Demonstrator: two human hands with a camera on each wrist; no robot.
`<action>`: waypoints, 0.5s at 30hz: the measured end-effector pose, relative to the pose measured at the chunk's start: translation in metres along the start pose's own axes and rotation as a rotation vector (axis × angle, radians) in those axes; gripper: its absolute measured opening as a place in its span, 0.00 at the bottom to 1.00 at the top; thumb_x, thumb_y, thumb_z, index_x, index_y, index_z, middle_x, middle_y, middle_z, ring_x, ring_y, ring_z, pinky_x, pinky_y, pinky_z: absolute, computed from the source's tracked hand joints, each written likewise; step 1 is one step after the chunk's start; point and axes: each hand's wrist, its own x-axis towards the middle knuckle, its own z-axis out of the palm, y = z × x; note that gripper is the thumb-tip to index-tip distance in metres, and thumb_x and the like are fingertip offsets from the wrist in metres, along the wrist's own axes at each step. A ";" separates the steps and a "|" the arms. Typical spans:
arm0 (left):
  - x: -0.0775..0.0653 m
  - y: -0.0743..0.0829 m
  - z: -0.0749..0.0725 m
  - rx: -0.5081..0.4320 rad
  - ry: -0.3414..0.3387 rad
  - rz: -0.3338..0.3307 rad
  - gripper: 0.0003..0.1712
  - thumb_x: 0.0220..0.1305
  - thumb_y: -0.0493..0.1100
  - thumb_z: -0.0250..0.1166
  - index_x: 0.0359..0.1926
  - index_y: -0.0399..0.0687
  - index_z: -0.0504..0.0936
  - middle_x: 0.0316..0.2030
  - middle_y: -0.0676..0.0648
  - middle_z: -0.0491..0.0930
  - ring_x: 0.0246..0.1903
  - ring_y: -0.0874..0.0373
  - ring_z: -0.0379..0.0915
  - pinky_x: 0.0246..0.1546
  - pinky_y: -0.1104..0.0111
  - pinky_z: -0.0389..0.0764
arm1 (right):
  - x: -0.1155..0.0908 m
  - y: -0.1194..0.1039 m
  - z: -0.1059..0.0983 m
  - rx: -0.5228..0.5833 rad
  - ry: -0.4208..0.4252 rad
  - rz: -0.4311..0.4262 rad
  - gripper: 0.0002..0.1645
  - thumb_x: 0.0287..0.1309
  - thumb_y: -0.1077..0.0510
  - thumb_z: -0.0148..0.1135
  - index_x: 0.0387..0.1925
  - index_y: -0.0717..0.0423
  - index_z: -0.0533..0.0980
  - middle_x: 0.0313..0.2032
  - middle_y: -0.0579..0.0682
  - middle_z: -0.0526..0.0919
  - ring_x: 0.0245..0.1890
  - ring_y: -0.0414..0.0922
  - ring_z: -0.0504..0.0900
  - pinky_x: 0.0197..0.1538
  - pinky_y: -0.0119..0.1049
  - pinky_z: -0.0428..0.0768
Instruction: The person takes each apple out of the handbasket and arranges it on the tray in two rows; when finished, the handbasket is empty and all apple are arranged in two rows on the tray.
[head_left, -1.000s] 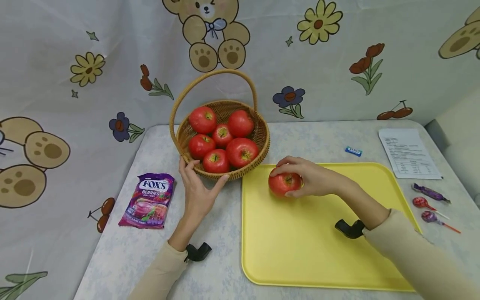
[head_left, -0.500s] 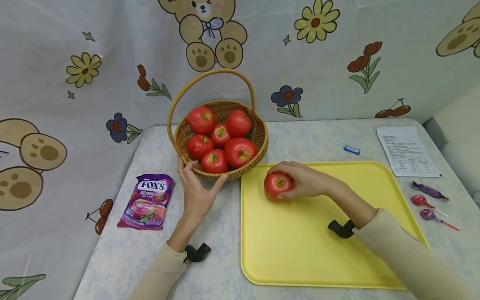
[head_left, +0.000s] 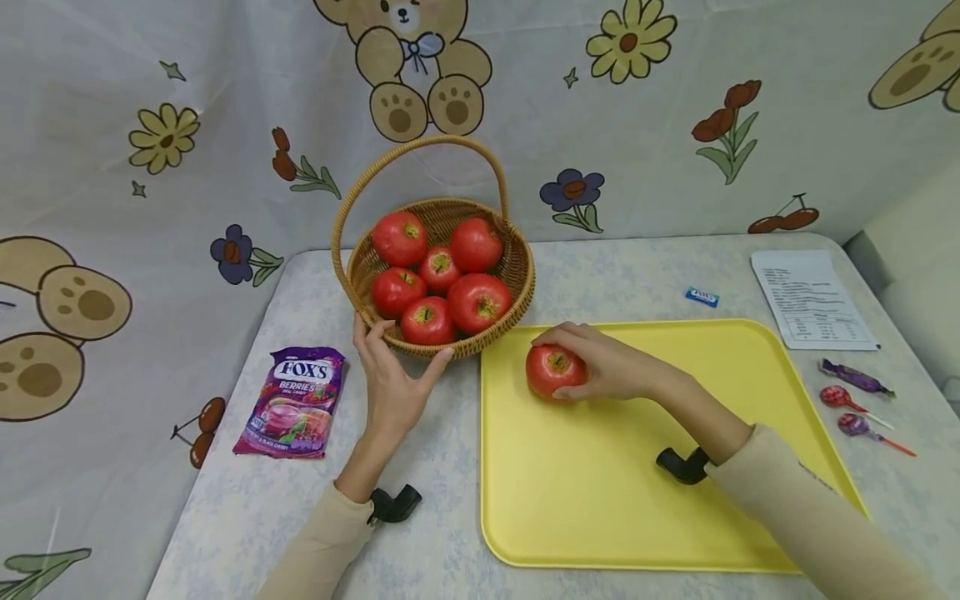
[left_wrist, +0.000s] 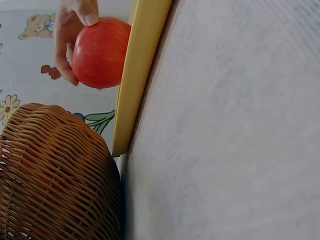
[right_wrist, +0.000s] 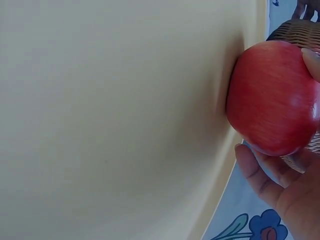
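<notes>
In the head view, my right hand grips a red apple at the back left of the yellow tray. Its thumb is on the near side and the fingers reach round the far side. The right wrist view shows the apple low at the tray surface. Left of the tray stands a wicker basket with a tall arched handle and several red apples inside. My left hand holds the basket's front rim, fingers at the left and thumb along the front.
A purple candy bag lies left of my left hand. Right of the tray are a wrapped candy, two lollipops and a printed sheet. Behind the tray lies a small blue candy. A patterned cloth hangs behind the table.
My right hand has shifted slightly left over the tray with the apple in its grip. The left hand stays on the basket rim, and the basket has not moved.
</notes>
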 end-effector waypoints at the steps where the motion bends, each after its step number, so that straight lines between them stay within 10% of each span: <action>1: 0.000 0.000 0.000 0.000 0.000 0.000 0.47 0.53 0.57 0.74 0.59 0.38 0.57 0.76 0.38 0.33 0.76 0.42 0.27 0.69 0.38 0.48 | 0.000 0.000 0.000 -0.004 0.002 -0.001 0.41 0.50 0.48 0.75 0.64 0.46 0.68 0.62 0.49 0.71 0.60 0.50 0.71 0.56 0.49 0.78; 15: 0.002 -0.001 0.001 -0.003 0.004 -0.004 0.46 0.53 0.58 0.74 0.59 0.38 0.57 0.76 0.38 0.34 0.76 0.43 0.27 0.69 0.38 0.48 | 0.008 -0.027 -0.024 -0.188 0.221 -0.216 0.33 0.56 0.52 0.71 0.63 0.46 0.72 0.66 0.57 0.67 0.66 0.56 0.66 0.60 0.56 0.73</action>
